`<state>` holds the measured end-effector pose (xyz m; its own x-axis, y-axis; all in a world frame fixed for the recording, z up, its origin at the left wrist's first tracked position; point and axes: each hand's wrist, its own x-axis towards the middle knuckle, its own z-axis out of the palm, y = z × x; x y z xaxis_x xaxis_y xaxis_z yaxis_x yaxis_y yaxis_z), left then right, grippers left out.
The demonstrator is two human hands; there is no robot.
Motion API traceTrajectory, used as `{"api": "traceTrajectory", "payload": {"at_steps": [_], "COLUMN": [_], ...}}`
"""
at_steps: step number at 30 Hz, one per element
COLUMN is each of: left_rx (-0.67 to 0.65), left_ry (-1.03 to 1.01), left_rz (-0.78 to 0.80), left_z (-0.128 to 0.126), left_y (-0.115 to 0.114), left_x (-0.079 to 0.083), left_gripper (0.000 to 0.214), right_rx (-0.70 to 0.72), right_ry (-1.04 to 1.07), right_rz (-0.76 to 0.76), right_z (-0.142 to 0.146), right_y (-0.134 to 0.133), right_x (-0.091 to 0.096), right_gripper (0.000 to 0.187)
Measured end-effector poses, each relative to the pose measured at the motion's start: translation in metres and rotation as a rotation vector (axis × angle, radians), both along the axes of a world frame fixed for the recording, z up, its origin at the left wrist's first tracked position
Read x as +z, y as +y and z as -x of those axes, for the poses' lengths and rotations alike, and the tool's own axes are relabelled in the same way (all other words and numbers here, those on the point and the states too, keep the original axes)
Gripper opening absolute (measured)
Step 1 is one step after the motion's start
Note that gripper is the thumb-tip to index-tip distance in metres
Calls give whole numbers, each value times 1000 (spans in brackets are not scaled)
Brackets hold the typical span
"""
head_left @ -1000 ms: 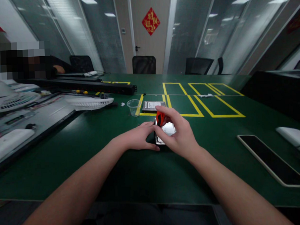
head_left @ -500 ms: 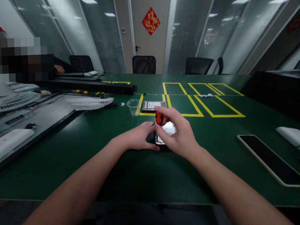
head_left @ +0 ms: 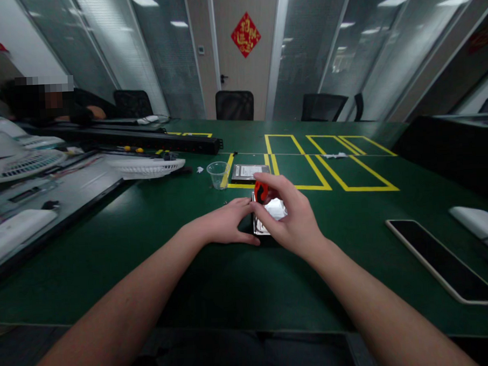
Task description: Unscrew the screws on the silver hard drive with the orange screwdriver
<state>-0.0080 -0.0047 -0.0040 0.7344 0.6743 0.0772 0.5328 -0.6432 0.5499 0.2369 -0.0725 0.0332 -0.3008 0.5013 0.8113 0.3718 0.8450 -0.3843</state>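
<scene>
A silver hard drive point(head_left: 262, 225) lies on the green table right in front of me, its far part covered by my hands. My left hand point(head_left: 229, 221) grips its left side, with the thumb at the near corner and the fingers by the far end. In my right hand point(head_left: 291, 213), thumb and fingers pinch the red and black handle of a screwdriver point(head_left: 261, 192), which stands nearly upright over the drive's left edge. The screwdriver's tip is hidden behind my fingers. Just beyond, a second hard drive point(head_left: 244, 173) rests inside a yellow tape outline.
A clear plastic cup point(head_left: 218, 176) stands left of the second drive. White fan parts point(head_left: 148, 166), a metal panel point(head_left: 78, 182) and a long black bar point(head_left: 145, 140) fill the left. To the right lies a phone point(head_left: 443, 260). Another person sits at the far left.
The screwdriver handle has turned slightly in my right hand, its top shifting a little to the right. My left hand and the hard drive stay in place.
</scene>
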Motion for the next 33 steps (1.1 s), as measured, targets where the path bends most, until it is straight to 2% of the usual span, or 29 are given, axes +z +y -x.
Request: {"api": "traceTrajectory", "payload": {"at_steps": [9, 16, 24, 33], "left_rx": [4, 16, 6, 12], "left_ry": [40, -8, -31, 15], "left_rz": [28, 32, 12, 10], "left_z": [-4, -3, -1, -3], "left_y": [-5, -4, -1, -4], "left_x": [12, 8, 1, 9], "left_gripper": [98, 91, 92, 94], "right_rx": [2, 19, 31, 47], "right_ry": [30, 30, 25, 53], "right_rz": [15, -20, -40, -26], "right_z": [0, 0, 1, 2], "right_y": [-2, 1, 1, 0], "right_x": [-2, -2, -1, -3], "right_gripper": [63, 54, 56, 63]}}
